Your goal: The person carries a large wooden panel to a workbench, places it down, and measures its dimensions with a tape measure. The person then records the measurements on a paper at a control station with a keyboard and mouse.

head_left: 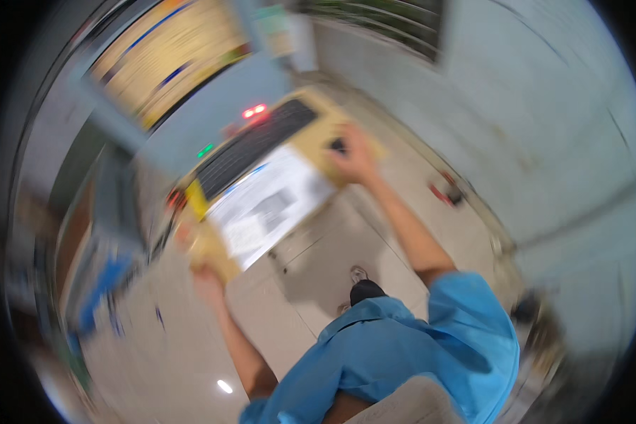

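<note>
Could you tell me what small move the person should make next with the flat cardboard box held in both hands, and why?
Probably steady it level first. The cardboard box hangs tilted above the tiled floor, the left hand gripping its lower corner and the right hand its upper edge. The picture is blurred, so how firm the grips are is unclear.

Flat tan cardboard box (pixel 311 134) held up at picture centre, tilted, blurred | white rectangular paper label (pixel 268 205) with grey print covers its lower face | small yellow sticker (pixel 196 198) at label's left corner | large yellow board sign (pixel 166 53) with blue stripes, upper left, blurred
</note>
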### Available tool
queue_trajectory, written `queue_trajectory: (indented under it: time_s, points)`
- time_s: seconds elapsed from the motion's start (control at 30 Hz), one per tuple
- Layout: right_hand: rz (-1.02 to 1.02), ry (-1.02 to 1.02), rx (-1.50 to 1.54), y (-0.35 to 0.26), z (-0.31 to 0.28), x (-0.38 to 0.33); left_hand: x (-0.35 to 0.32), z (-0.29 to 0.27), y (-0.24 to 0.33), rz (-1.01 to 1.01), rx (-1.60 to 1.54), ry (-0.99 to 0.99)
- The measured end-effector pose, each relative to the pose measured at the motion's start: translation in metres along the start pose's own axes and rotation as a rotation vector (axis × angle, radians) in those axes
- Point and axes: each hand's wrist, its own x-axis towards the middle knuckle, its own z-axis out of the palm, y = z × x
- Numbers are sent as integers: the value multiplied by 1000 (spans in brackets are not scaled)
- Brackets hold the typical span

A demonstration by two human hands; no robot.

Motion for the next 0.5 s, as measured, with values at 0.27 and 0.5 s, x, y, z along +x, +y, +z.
queue_trajectory:
  time_s: [0.27, 0.5]
  points:
    - [133, 541, -39, 3, -72, -196, 24, -12, 0, 149, 70, -24]
    - [1208, 453, -241, 32, -163, -598, 37, 1, -14, 172, -77, -62]
